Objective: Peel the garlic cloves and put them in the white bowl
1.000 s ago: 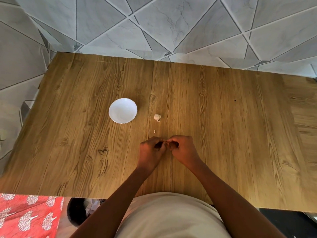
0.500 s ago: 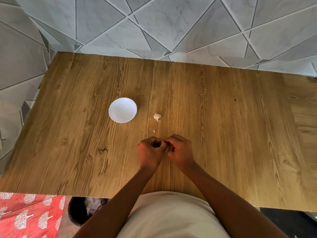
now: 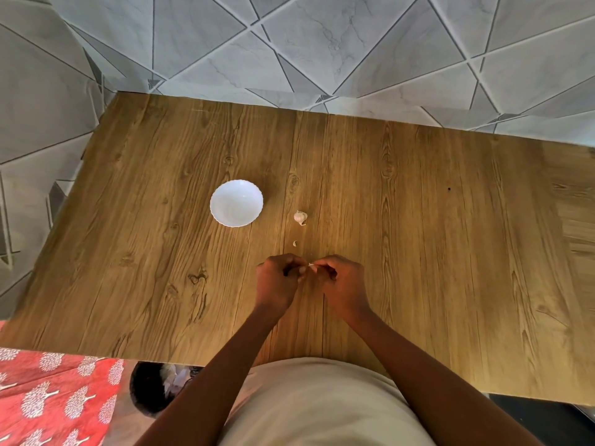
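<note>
A small white bowl (image 3: 236, 203) with a scalloped rim stands on the wooden table, and I see nothing in it. To its right lies a piece of garlic (image 3: 300, 217) in its papery skin. A tiny white skin flake (image 3: 295, 243) lies nearer to me. My left hand (image 3: 279, 281) curls its fingers round a garlic clove that is mostly hidden inside them. My right hand (image 3: 342, 282) pinches a thin strip of skin (image 3: 310, 264) between the two hands.
The wooden table (image 3: 418, 252) stands against a grey tiled wall. Below the near left edge are a red patterned cloth (image 3: 54, 397) and a dark bin (image 3: 151, 389) with white scraps in it.
My hands have drawn slightly apart, and a small white strip of skin now shows between them. The bowl and the garlic on the table have not moved.
</note>
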`<state>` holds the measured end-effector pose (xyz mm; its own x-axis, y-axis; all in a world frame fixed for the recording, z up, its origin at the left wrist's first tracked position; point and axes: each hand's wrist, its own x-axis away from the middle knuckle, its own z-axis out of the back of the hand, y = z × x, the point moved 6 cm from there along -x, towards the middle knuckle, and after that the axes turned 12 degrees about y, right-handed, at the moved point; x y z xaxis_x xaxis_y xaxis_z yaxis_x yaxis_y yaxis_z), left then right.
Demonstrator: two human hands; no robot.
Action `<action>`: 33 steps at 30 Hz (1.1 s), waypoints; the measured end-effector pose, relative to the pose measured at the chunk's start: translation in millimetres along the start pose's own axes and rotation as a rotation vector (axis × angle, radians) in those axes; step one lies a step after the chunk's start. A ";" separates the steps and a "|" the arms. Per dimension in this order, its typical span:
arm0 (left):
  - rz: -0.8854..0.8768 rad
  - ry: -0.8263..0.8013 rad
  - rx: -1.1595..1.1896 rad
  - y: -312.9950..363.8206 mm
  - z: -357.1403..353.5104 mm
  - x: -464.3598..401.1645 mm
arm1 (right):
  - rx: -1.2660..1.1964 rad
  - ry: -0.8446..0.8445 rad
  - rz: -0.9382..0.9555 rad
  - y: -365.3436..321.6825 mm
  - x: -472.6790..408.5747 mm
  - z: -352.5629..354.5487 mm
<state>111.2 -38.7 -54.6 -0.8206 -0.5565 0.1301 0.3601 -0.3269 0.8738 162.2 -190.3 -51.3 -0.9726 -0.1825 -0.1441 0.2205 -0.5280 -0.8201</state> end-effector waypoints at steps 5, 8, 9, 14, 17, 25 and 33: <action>0.126 -0.037 0.164 -4.9 -4.3 2.0 | 0.014 -0.014 0.008 -0.9 -0.8 -3.5; 0.172 -0.028 0.184 -6.1 -5.2 2.3 | 0.032 -0.033 0.047 -3.8 -1.4 -3.7; 0.165 -0.022 0.174 -5.4 -5.3 2.6 | 0.040 -0.045 0.070 -5.2 -0.9 -4.2; 0.072 0.023 0.077 1.1 -7.1 4.4 | 0.086 -0.071 0.100 -6.4 -2.6 -7.3; 0.046 0.042 0.078 4.7 -6.0 5.9 | 0.012 -0.061 -0.045 -1.4 -7.2 -7.3; -0.011 0.061 0.119 11.0 -1.6 5.5 | -0.137 -0.110 -0.284 4.0 -4.5 -3.7; 0.158 0.092 0.234 0.3 -1.3 7.7 | -0.174 -0.135 -0.339 4.5 -6.0 -3.6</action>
<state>105.6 -44.1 -53.9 -0.7150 -0.6566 0.2399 0.3597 -0.0514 0.9316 168.7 -188.6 -56.1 -0.9670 -0.1360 0.2152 -0.1379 -0.4308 -0.8919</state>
